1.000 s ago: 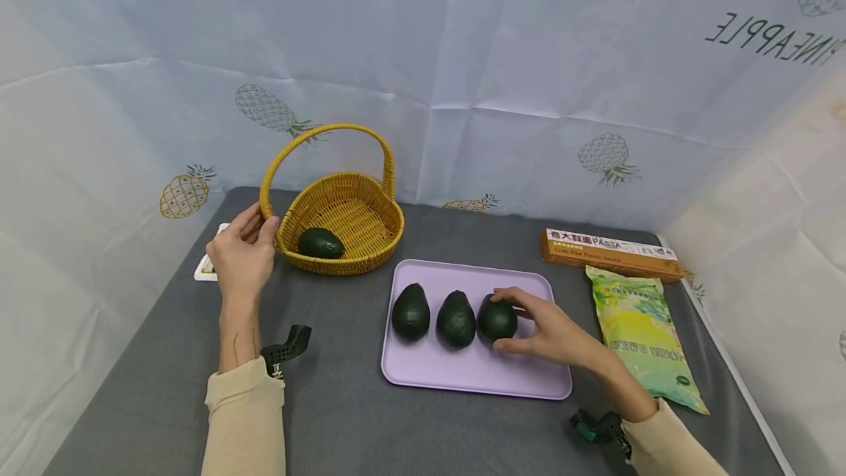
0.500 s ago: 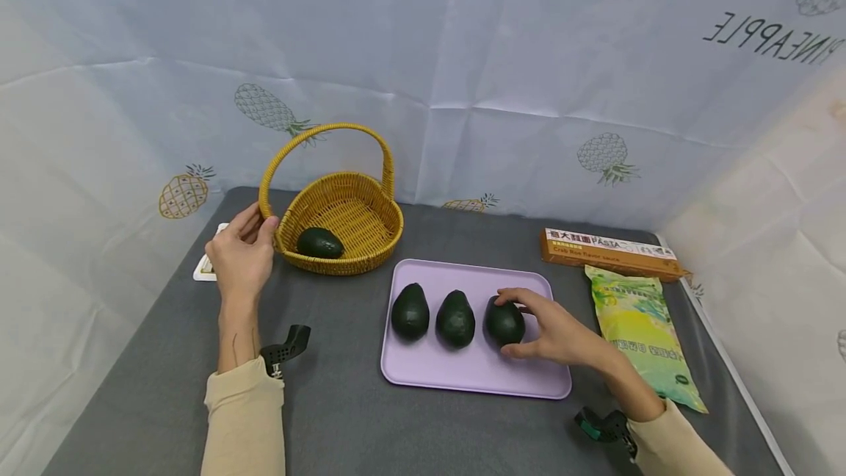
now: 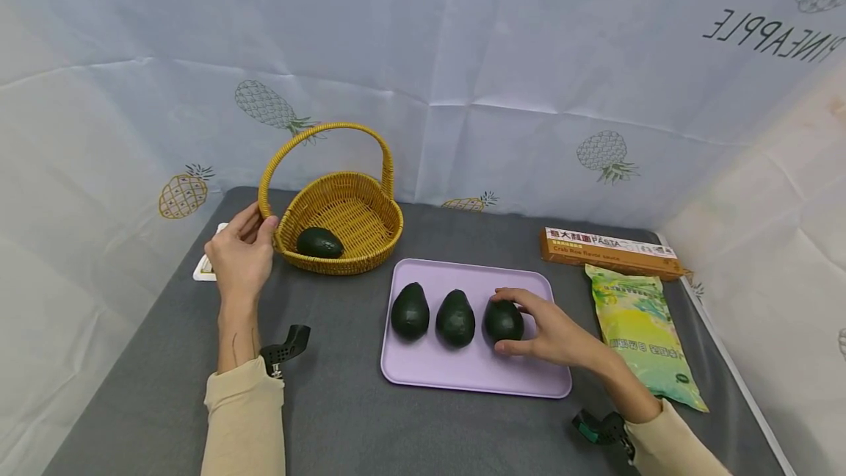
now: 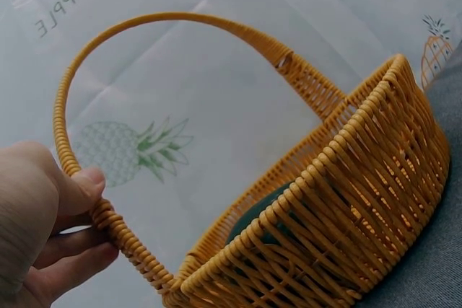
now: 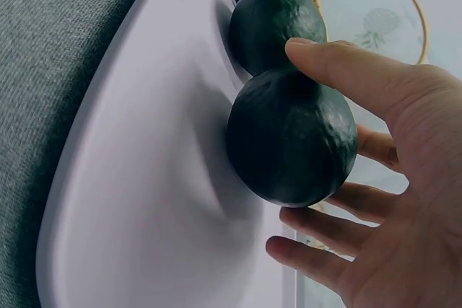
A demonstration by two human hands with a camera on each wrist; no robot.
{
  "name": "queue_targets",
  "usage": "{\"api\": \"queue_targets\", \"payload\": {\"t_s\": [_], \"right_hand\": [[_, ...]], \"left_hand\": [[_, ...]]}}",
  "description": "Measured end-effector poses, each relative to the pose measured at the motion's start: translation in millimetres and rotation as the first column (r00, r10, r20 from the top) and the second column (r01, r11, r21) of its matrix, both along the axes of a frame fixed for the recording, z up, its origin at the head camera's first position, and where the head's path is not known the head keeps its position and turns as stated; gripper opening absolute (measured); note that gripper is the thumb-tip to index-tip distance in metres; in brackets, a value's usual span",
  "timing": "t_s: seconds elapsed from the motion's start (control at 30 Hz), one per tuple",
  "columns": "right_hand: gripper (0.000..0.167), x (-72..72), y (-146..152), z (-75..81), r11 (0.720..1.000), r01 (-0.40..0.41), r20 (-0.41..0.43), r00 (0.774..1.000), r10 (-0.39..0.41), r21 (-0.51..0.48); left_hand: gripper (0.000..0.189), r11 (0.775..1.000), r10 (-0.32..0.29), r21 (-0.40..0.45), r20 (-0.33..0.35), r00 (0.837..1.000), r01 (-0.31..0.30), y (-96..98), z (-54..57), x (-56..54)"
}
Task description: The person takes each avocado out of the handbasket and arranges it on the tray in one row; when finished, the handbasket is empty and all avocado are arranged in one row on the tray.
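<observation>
My left hand (image 3: 241,255) holds the yellow wicker basket (image 3: 380,252) by the lower left end of its arched handle, thumb in front and fingers behind in the left wrist view. One dark green avocado (image 3: 320,242) lies in the basket, mostly hidden behind the wall in that view. Three avocados sit in a row on the lilac tray (image 3: 463,377). My right hand (image 3: 545,329) has its thumb and fingers around the rightmost avocado (image 5: 289,138), which is on the tray. The middle avocado (image 3: 455,319) and left avocado (image 3: 410,312) stand beside it.
A brown pasta box (image 3: 611,254) lies at the back right, with a green and yellow bag (image 3: 648,336) in front of it. A white card (image 3: 206,269) is partly hidden behind my left hand. A pineapple-printed cloth (image 3: 502,94) hangs behind the grey table (image 3: 370,432).
The rightmost avocado has shifted slightly right on the tray, away from the middle one, with my right hand around it. My left hand and the basket stay in place.
</observation>
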State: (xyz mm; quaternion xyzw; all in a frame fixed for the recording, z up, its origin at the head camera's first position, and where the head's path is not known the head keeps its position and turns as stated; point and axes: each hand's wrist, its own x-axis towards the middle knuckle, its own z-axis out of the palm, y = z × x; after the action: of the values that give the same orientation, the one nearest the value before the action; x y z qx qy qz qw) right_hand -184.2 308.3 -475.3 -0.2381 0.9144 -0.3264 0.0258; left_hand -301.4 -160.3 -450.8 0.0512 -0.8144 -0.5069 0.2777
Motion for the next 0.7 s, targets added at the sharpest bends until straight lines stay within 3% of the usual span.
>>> {"api": "queue_targets", "payload": {"t_s": [0.27,0.43,0.57,0.7], "right_hand": [[0.077,0.0,-2.4,5.8,0.999,0.018,0.023,1.0,-0.019,0.032],[0.085,-7.9,-4.8,20.0,0.999,0.015,0.046,0.999,-0.017,0.046],[0.093,-26.5,-8.3,46.8,0.998,-0.015,0.087,0.996,0.01,0.066],[0.098,-58.1,-24.9,80.1,0.992,-0.11,0.125,0.987,0.101,0.064]], "left_hand": [[0.045,1.0,0.011,-0.003,-0.001,1.0,-0.011,-3.4,0.6,1.6],[0.045,1.0,0.014,-0.001,-0.004,1.0,-0.014,-4.1,0.5,1.7],[0.044,1.0,0.002,0.007,-0.002,1.0,-0.002,-2.3,0.0,0.3],[0.044,1.0,-0.005,0.003,-0.011,1.0,0.005,0.0,-0.4,-0.8]]}}
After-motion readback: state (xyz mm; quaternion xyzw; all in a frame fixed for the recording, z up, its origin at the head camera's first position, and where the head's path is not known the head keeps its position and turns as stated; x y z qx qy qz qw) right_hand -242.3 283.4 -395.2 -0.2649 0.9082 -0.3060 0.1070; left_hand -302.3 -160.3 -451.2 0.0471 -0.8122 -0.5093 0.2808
